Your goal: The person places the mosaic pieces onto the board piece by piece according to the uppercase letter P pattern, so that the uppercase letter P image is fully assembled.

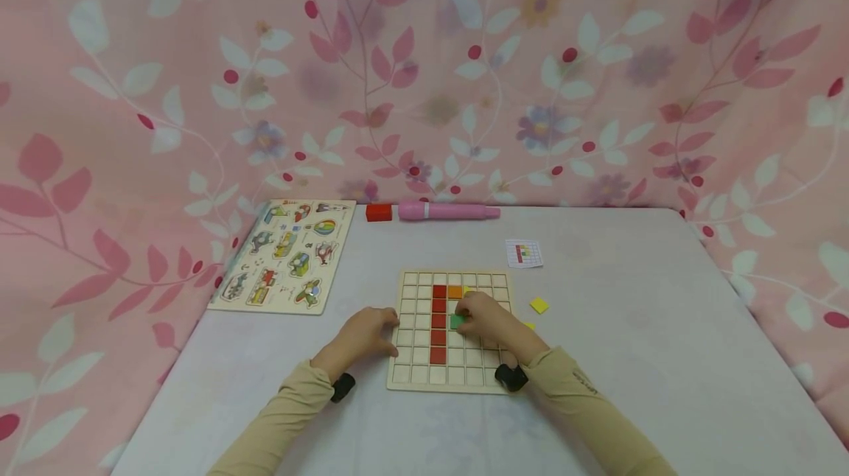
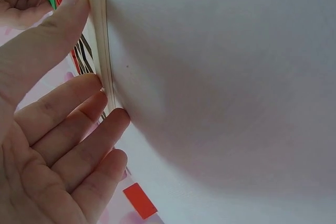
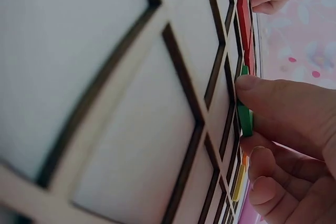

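Observation:
A wooden grid board (image 1: 402,374) lies flat on the table. Down one of its columns runs a line of several red tiles (image 1: 438,321), with an orange tile (image 1: 455,292) beside the top one. Next to the orange one, a yellow tile (image 1: 467,289) shows partly behind my right hand (image 1: 489,320). That hand pinches a green tile (image 3: 245,106) between thumb and fingers, at a cell just right of the red column. My left hand (image 1: 361,336) rests at the board's left side, its thumb and extended fingertips (image 2: 119,116) against the edge.
Right of the board lie a yellow tile (image 1: 539,306) and another (image 1: 529,326) partly covered. A card with a coloured grid pattern (image 1: 524,255) is behind them. A picture puzzle board (image 1: 298,264) lies at left; a red block (image 1: 379,213) and a pink cylindrical stick (image 1: 458,211) line the back edge.

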Action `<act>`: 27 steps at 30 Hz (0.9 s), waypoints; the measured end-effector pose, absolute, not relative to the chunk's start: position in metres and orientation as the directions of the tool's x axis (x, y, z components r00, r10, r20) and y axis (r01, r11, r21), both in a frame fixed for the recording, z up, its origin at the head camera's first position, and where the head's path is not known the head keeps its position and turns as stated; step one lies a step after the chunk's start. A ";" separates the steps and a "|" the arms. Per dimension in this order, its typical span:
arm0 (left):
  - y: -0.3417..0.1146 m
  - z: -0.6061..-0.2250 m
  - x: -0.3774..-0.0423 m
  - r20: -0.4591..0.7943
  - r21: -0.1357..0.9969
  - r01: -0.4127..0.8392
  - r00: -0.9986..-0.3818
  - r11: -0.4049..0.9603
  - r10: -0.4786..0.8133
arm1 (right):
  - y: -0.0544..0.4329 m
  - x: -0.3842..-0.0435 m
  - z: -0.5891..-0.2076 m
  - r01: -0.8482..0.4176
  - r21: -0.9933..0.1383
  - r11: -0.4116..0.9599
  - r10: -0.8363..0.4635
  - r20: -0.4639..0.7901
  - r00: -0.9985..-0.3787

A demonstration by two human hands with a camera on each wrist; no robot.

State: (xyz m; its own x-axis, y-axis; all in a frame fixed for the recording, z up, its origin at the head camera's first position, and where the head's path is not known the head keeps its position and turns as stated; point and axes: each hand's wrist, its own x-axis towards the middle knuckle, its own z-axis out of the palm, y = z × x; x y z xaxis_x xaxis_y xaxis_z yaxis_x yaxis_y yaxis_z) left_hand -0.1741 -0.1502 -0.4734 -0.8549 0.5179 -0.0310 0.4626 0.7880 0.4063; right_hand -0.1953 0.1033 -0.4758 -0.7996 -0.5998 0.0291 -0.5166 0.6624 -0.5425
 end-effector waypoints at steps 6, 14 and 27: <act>-0.151 -0.475 -0.174 -0.023 0.399 0.466 -0.856 0.790 0.517 | 0.102 -0.196 -0.478 -0.517 -0.542 0.662 -0.598 0.034 -0.801; -0.149 -0.473 -0.174 -0.040 0.406 0.444 -0.864 0.798 0.502 | 0.098 -0.196 -0.480 -0.499 -0.526 0.689 -0.574 0.026 -0.819; -0.149 -0.474 -0.174 -0.043 0.396 0.442 -0.867 0.805 0.497 | 0.125 -0.195 -0.466 -0.524 -0.506 0.685 -0.549 0.114 -0.828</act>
State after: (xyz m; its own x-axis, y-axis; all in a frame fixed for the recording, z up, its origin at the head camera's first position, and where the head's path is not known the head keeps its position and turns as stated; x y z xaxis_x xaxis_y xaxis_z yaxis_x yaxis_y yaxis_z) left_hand -0.1739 -0.1488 -0.4743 -0.8666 0.4971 -0.0428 0.4422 0.8050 0.3956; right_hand -0.1954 0.1251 -0.4658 -0.8281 -0.5490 0.1135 -0.5236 0.6850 -0.5065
